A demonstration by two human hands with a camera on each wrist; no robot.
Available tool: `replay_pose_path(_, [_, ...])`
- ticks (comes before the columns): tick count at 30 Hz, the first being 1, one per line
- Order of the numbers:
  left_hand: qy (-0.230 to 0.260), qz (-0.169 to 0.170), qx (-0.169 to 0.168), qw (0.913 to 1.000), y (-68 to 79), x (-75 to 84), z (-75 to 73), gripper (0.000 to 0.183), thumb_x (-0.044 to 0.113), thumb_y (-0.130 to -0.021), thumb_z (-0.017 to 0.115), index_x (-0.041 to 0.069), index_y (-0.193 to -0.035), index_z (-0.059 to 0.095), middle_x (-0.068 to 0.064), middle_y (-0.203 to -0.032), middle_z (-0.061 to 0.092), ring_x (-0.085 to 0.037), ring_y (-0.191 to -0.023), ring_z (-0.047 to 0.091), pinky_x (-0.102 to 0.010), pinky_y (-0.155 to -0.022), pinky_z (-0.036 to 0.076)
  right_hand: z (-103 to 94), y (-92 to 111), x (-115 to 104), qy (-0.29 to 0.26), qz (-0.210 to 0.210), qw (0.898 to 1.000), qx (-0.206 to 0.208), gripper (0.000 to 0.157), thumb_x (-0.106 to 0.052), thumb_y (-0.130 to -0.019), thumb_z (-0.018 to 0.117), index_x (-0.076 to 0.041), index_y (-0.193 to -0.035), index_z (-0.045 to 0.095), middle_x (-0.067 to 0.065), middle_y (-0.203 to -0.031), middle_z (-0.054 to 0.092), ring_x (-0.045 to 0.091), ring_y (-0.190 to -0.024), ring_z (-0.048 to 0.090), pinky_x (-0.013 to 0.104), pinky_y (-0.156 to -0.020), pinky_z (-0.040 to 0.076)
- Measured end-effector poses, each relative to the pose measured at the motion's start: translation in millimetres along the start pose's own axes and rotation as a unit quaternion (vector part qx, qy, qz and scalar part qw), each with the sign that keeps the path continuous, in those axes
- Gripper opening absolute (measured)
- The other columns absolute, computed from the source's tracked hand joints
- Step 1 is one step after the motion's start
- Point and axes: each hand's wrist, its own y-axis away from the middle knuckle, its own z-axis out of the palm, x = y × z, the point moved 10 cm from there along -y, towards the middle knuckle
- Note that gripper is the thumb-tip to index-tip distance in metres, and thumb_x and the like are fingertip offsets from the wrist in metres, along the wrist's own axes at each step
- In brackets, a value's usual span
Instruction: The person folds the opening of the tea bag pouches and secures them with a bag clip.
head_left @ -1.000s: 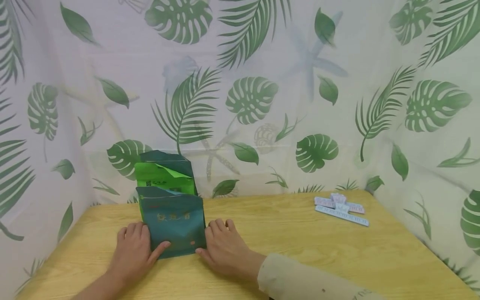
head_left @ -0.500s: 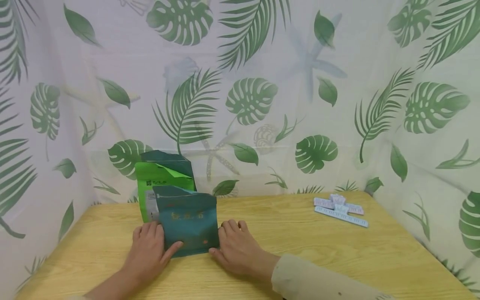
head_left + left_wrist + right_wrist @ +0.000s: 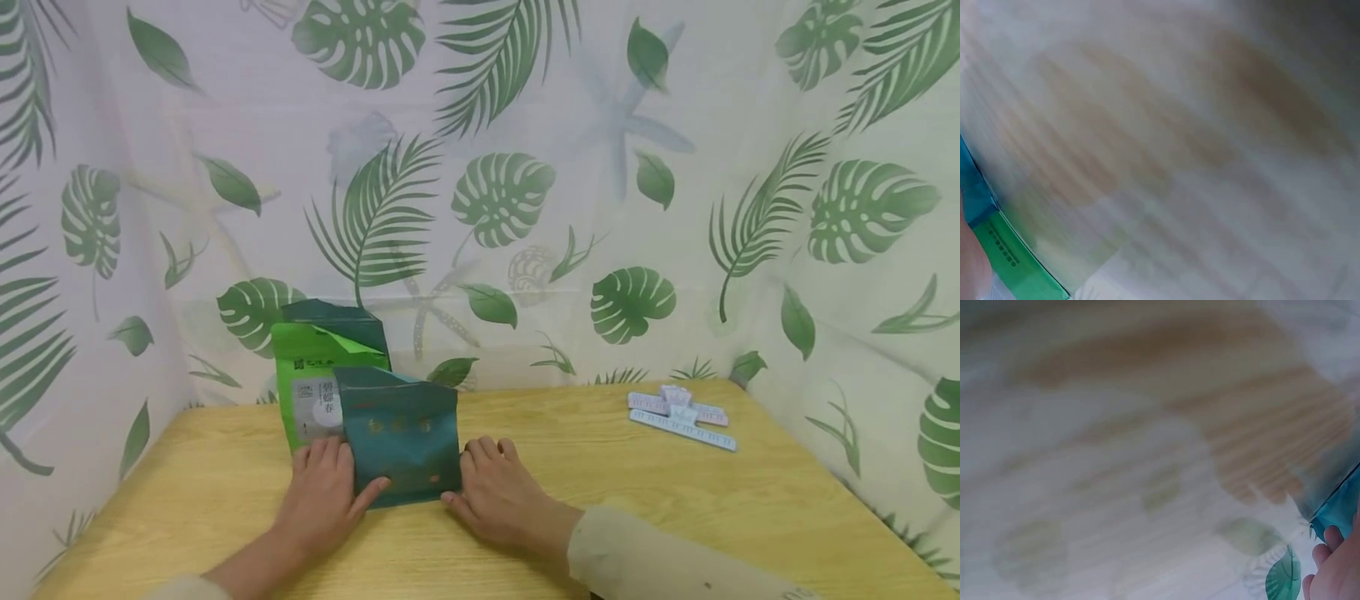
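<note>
A teal tea pouch (image 3: 405, 446) with gold lettering stands upright on the wooden table in the head view. My left hand (image 3: 321, 492) holds its lower left edge, thumb across the front. On the opposite lower edge, my right hand (image 3: 498, 493) grips with its thumb near the bottom corner. Directly behind, partly covered, is a bright green tea pouch (image 3: 307, 375) with a grey label. In the left wrist view, blue and green packaging (image 3: 1022, 262) shows at the lower left; the right wrist view has fingers (image 3: 1332, 537) beside the teal pouch's edge.
Another dark teal pouch (image 3: 336, 312) rises behind the green one. At the back right of the table (image 3: 600, 492) lie two ruler-like clips, one pinkish (image 3: 645, 404) and one light blue (image 3: 686, 429). A leaf-patterned curtain (image 3: 510, 275) borders the table.
Both hands have slid the front teal pouch to the right. More of the green pouch and its grey label now shows. The clips and the pouches behind stay put.
</note>
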Motion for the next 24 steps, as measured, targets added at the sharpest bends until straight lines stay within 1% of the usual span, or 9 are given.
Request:
replay_pose_path(2, [-0.002,0.004,0.000,1.0000,-0.7,3.5,0.6,0.062,0.059,-0.094,0.058,-0.003,-0.099,0.055,-0.015,-0.094,0.053,-0.031,-0.096,0.048,-0.048,-0.088,0.033,1.3,2,2,-0.002,0.000,1.000,-0.003,0.044,-0.051,-0.103,0.045,-0.010,-0.092,0.055,0.005,-0.097,0.054,0.021,-0.089,0.044,0.040,-0.083,0.035])
replay_pose_path(6, [-0.002,0.002,-0.009,1.0000,-2.9,8.7,2.9,0.065,0.058,-0.094,0.059,-0.006,-0.103,0.056,-0.017,-0.100,0.055,-0.031,-0.098,0.048,-0.048,-0.091,0.034,2.8,6,7,-0.012,0.005,1.000,-0.009,0.045,-0.050,-0.103,0.045,-0.007,-0.096,0.056,0.006,-0.099,0.055,0.021,-0.091,0.045,0.041,-0.084,0.037])
replay_pose_path(11, [0.000,0.001,-0.018,0.9998,-7.3,15.8,6.7,0.067,0.059,-0.095,0.057,-0.007,-0.109,0.057,-0.018,-0.107,0.057,-0.032,-0.102,0.048,-0.050,-0.095,0.035,3.0,12,15,-0.029,0.016,0.999,-0.014,0.046,-0.049,-0.103,0.045,-0.004,-0.102,0.057,0.008,-0.105,0.055,0.023,-0.097,0.046,0.044,-0.088,0.038])
replay_pose_path(14, [-0.002,0.007,-0.017,0.9998,-10.0,21.0,8.4,0.068,0.059,-0.096,0.056,-0.008,-0.111,0.057,-0.019,-0.108,0.057,-0.033,-0.103,0.048,-0.051,-0.096,0.035,1.7,16,19,-0.028,0.016,0.999,-0.007,0.046,-0.049,-0.103,0.046,-0.004,-0.101,0.057,0.009,-0.106,0.056,0.023,-0.098,0.047,0.044,-0.089,0.038])
replay_pose_path(18, [-0.001,0.019,-0.006,0.9998,-13.0,27.5,9.1,0.065,0.056,-0.096,0.056,-0.007,-0.110,0.056,-0.019,-0.108,0.056,-0.033,-0.104,0.048,-0.050,-0.096,0.035,-2.0,20,25,-0.028,0.012,0.999,0.010,0.044,-0.048,-0.102,0.049,-0.005,-0.098,0.057,0.010,-0.107,0.057,0.024,-0.097,0.047,0.044,-0.088,0.037])
replay_pose_path(21, [0.002,0.025,-0.001,0.9997,-14.8,31.5,9.9,0.063,0.055,-0.096,0.057,-0.006,-0.108,0.056,-0.018,-0.107,0.056,-0.033,-0.105,0.048,-0.050,-0.095,0.035,-3.2,23,28,-0.022,0.006,1.000,0.019,0.042,-0.047,-0.102,0.050,-0.006,-0.095,0.057,0.010,-0.105,0.057,0.024,-0.096,0.047,0.042,-0.086,0.036])
replay_pose_path(24, [0.006,0.026,-0.005,0.9996,-16.5,34.4,11.7,0.062,0.055,-0.096,0.057,-0.006,-0.109,0.057,-0.018,-0.108,0.056,-0.033,-0.106,0.048,-0.050,-0.095,0.034,-5.1,25,31,-0.008,-0.001,1.000,0.028,0.040,-0.046,-0.103,0.049,-0.008,-0.092,0.058,0.007,-0.103,0.056,0.023,-0.094,0.047,0.041,-0.084,0.035])
